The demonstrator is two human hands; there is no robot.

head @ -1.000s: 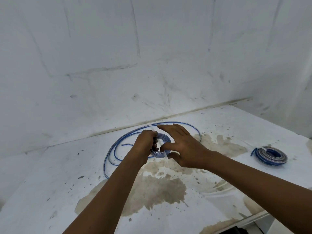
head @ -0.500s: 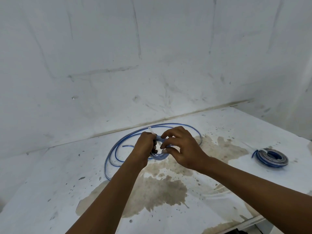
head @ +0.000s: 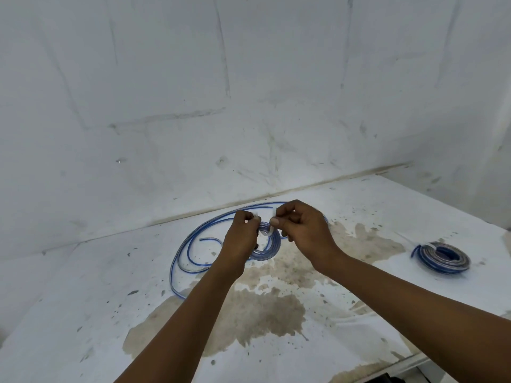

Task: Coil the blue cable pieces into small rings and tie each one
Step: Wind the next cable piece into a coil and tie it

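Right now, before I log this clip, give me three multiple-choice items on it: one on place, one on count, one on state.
1. Where does the finished coil lie?
A. far right of the table
B. by the left wall
C. in the left hand

2. How many small coils are in view?
A. one
B. two
C. four

3. What are the hands doing?
A. resting flat
B. pinching a white tie at the coil
C. lifting the loose cable

A: it sits alone at the right.
B: that one plus the coil between the hands.
B: left hand and right hand each pinch an end of the tie.
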